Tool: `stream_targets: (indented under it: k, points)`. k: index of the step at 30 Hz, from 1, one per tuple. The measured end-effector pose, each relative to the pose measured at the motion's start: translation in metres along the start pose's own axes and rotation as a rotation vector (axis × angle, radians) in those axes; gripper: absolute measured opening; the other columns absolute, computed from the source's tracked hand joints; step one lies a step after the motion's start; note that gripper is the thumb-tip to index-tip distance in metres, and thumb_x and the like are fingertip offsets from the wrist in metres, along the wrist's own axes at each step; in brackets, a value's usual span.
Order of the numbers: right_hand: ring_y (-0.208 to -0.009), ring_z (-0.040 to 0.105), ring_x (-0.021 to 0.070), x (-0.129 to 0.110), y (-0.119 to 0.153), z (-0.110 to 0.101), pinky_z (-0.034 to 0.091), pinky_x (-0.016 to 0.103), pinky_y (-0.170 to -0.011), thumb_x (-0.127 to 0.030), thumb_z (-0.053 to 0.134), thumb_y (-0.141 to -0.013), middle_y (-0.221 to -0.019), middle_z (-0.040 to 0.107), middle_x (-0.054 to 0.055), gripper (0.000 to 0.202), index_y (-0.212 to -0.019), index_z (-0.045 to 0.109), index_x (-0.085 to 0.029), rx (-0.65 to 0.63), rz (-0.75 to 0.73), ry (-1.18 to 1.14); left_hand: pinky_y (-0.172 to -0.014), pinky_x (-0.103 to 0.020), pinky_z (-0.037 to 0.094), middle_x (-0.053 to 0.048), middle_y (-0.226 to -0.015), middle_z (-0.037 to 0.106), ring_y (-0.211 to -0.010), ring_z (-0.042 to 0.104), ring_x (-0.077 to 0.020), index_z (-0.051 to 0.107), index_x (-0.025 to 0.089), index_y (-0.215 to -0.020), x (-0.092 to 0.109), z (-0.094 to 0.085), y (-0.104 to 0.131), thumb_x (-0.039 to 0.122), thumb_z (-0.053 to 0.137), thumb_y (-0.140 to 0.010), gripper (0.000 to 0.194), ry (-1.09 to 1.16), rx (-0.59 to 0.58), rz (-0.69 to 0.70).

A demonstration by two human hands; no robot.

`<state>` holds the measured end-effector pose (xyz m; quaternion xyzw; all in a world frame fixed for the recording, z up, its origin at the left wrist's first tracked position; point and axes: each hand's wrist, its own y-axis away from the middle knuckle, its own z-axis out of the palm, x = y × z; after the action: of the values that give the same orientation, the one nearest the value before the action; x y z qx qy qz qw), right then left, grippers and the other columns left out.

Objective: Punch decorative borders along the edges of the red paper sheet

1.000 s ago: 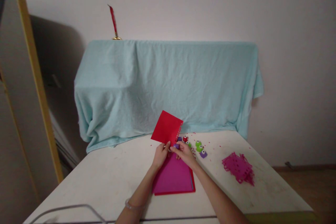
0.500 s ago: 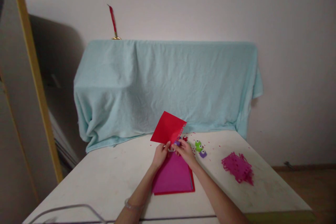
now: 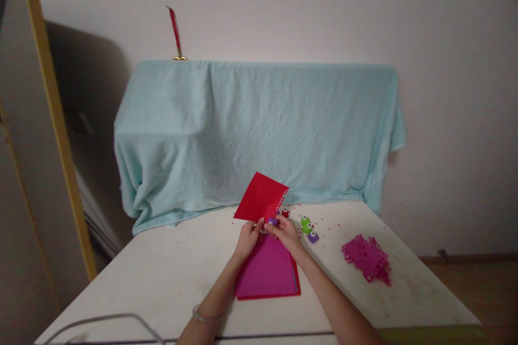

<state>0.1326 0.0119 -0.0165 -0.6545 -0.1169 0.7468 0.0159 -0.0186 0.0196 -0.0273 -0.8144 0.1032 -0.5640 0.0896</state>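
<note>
A red sheet of paper [image 3: 259, 197] is held up at a tilt, with a row of small cut-outs along its right edge. My left hand [image 3: 248, 238] pinches its lower corner between thumb and fingers. Closed around a small purple craft punch [image 3: 273, 221] at the paper's lower right edge is my right hand [image 3: 286, 233]. Whether the punch is pressed down, I cannot tell. Beneath both hands lies a stack of magenta paper [image 3: 267, 269] with red sheets under it. Part of a pale object shows between the hands, too small to make out.
Right of my hands stand a red punch [image 3: 285, 213], green punches [image 3: 306, 224] and another purple punch [image 3: 313, 237], all with eye shapes, among tiny paper bits. Farther right lies a pile of perforated magenta paper [image 3: 367, 259]. A light blue cloth [image 3: 259, 129] drapes over something behind.
The red paper has shifted very slightly to the right. Both hands keep their grips in nearly the same place.
</note>
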Motion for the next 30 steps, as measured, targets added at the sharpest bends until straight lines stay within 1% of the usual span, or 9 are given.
stream_targets:
  k: [4, 7, 13, 17, 21, 25, 27, 30]
  points:
    - [-0.053, 0.052, 0.0108, 0.0008, -0.001, -0.0009, 0.038, 0.02, -0.046, -0.046, 0.074, -0.064, -0.065, 0.061, -0.002, 0.036, -0.083, 0.058, -0.019, 0.005, -0.01, -0.018, -0.051, -0.023, 0.036, -0.001, -0.05, 0.055, -0.047, 0.053, -0.0139, 0.058, 0.014, -0.068, -0.0017, 0.0006, -0.0006, 0.057, 0.038, -0.086, 0.051, -0.008, 0.007, 0.027]
    - [-0.052, 0.052, 0.0108, 0.0032, -0.0023, -0.0021, 0.038, 0.021, -0.046, -0.044, 0.074, -0.065, -0.063, 0.06, -0.002, 0.035, -0.083, 0.059, -0.018, -0.004, -0.016, -0.021, -0.051, -0.023, 0.036, -0.001, -0.048, 0.054, -0.046, 0.052, -0.0138, 0.059, 0.014, -0.068, -0.0018, 0.0005, -0.0004, 0.057, 0.038, -0.086, 0.051, -0.017, 0.003, 0.019]
    - [-0.049, 0.05, 0.0102, 0.0066, -0.0037, -0.0027, 0.036, 0.021, -0.044, -0.043, 0.075, -0.065, -0.059, 0.058, -0.004, 0.033, -0.081, 0.06, -0.018, 0.0, -0.019, -0.03, -0.053, -0.022, 0.035, -0.002, -0.048, 0.056, -0.05, 0.054, -0.0144, 0.058, 0.014, -0.063, 0.0005, -0.0006, 0.0011, 0.056, 0.036, -0.087, 0.053, -0.087, -0.002, 0.025]
    - [-0.051, 0.051, 0.0105, 0.005, -0.0033, -0.0025, 0.036, 0.021, -0.045, -0.042, 0.075, -0.065, -0.06, 0.059, -0.003, 0.031, -0.08, 0.061, -0.019, -0.01, -0.019, -0.044, -0.054, -0.022, 0.034, -0.002, -0.048, 0.056, -0.05, 0.053, -0.0138, 0.057, 0.015, -0.062, 0.0014, -0.0007, 0.0015, 0.054, 0.035, -0.089, 0.053, -0.104, -0.016, 0.041]
    - [-0.051, 0.05, 0.0104, 0.0039, -0.0029, -0.0024, 0.036, 0.021, -0.045, -0.04, 0.076, -0.064, -0.061, 0.059, -0.003, 0.032, -0.084, 0.063, -0.018, -0.008, -0.023, -0.055, -0.054, -0.022, 0.033, -0.002, -0.048, 0.055, -0.05, 0.052, -0.0134, 0.056, 0.015, -0.059, 0.0008, -0.0006, 0.0012, 0.054, 0.034, -0.089, 0.054, -0.12, -0.021, 0.043]
    - [-0.049, 0.05, 0.0098, 0.0023, -0.0017, -0.0019, 0.036, 0.02, -0.044, -0.038, 0.075, -0.067, -0.065, 0.062, -0.002, 0.032, -0.089, 0.063, -0.019, -0.024, -0.023, -0.065, -0.054, -0.023, 0.033, -0.002, -0.048, 0.055, -0.051, 0.052, -0.0135, 0.058, 0.014, -0.059, 0.0005, -0.0008, 0.0013, 0.054, 0.034, -0.089, 0.055, -0.143, -0.026, 0.057]
    - [-0.054, 0.054, 0.0112, 0.0011, -0.0012, -0.0019, 0.041, 0.022, -0.049, -0.039, 0.074, -0.067, -0.071, 0.065, 0.0, 0.032, -0.09, 0.064, -0.019, -0.009, -0.026, -0.073, -0.054, -0.023, 0.032, -0.002, -0.048, 0.054, -0.051, 0.051, -0.0135, 0.057, 0.014, -0.058, 0.0013, -0.0006, 0.002, 0.054, 0.034, -0.089, 0.055, -0.152, -0.03, 0.065]
    - [-0.072, 0.062, 0.0165, -0.0004, -0.0012, -0.0029, 0.048, 0.026, -0.066, -0.038, 0.075, -0.066, -0.084, 0.069, 0.003, 0.032, -0.089, 0.066, -0.019, 0.017, -0.069, -0.083, -0.053, -0.023, 0.031, -0.001, -0.047, 0.053, -0.05, 0.05, -0.0131, 0.055, 0.015, -0.056, 0.0036, 0.0006, 0.0035, 0.053, 0.033, -0.09, 0.056, -0.13, -0.046, 0.068]
